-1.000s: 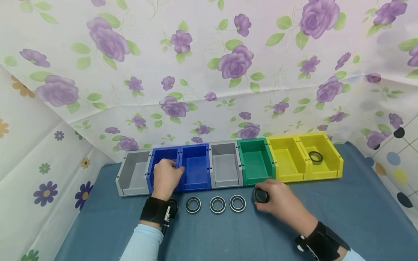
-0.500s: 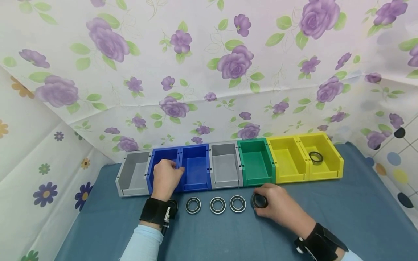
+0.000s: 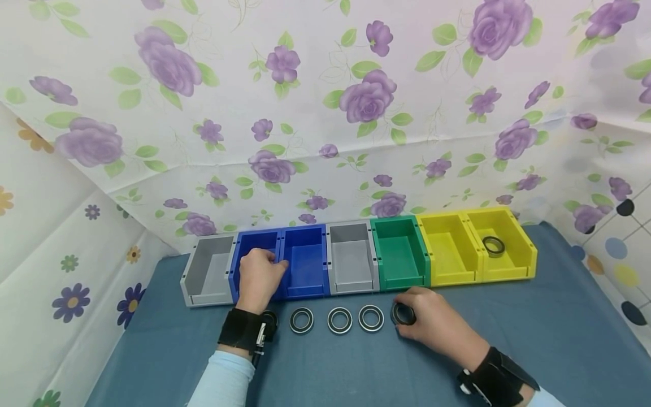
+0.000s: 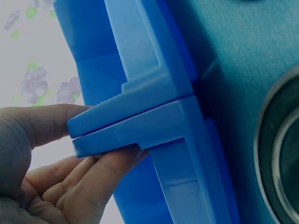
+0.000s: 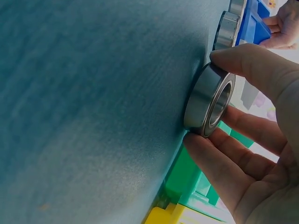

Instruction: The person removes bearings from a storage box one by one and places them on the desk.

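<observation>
In the head view my left hand point(image 3: 260, 277) reaches over the two blue bins point(image 3: 305, 263). The left wrist view shows its thumb and fingers pinching the pair of adjoining blue bin walls point(image 4: 135, 119). My right hand point(image 3: 432, 316) holds a ball bearing point(image 3: 403, 314) in front of the green bin point(image 3: 400, 254). Thumb and fingertips grip this bearing's outer rim in the right wrist view, where the ring point(image 5: 202, 100) lies low against the blue cloth. Left of it, three more bearings stretch in a row, the nearest bearing point(image 3: 360, 318) just beside the held one.
Bins stand side by side along the back: a grey bin point(image 3: 190, 285) at the left end, another grey bin point(image 3: 352, 287) mid-row, and yellow bins point(image 3: 454, 278) at right. One bearing point(image 3: 493, 254) sits in the rightmost yellow bin. A flowered curtain point(image 3: 315, 113) hangs behind.
My right hand has shifted slightly left and lowered the bearing, which was tilted a second ago, toward the cloth beside the row. The left hand has kept its grip and place.
</observation>
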Action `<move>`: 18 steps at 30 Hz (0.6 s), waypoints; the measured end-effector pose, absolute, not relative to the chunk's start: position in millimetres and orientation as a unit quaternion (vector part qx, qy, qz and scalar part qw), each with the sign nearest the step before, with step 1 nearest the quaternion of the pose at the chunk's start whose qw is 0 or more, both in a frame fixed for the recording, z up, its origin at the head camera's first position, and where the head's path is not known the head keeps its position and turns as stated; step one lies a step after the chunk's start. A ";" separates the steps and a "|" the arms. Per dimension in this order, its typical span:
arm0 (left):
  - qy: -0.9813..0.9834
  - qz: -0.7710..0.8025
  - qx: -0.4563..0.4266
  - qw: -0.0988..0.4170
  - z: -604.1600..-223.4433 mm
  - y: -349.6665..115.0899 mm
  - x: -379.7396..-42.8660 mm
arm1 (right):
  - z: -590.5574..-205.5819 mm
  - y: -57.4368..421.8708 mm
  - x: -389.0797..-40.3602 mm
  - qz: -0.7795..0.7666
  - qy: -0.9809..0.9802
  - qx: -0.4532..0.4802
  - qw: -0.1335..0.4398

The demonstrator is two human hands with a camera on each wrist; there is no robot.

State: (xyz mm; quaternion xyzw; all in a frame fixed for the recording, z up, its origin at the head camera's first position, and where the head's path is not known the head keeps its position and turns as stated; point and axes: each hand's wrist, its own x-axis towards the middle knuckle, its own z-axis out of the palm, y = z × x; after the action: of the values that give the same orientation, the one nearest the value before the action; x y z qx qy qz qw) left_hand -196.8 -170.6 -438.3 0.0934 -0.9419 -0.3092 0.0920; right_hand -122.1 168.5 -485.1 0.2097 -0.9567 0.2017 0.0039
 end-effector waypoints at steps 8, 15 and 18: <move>-0.943 -0.307 0.096 0.090 -437.7 -170.2 -195.3 | -486.3 166.5 -121.6 0.191 -0.958 0.212 0.008; -0.943 -0.307 0.096 0.090 -437.6 -170.2 -195.1 | -485.3 165.1 -121.3 0.180 -0.962 0.205 -0.006; -0.943 -0.305 0.094 0.093 -437.9 -170.2 -195.3 | -485.0 165.7 -121.0 0.181 -0.962 0.206 -0.009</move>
State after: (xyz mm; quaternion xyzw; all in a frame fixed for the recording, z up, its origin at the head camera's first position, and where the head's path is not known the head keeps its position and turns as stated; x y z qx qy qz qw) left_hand -195.3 -170.2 -437.9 0.0943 -0.9429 -0.3054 0.0934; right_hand -121.0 165.7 -485.0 0.2058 -0.9618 0.1806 -0.0093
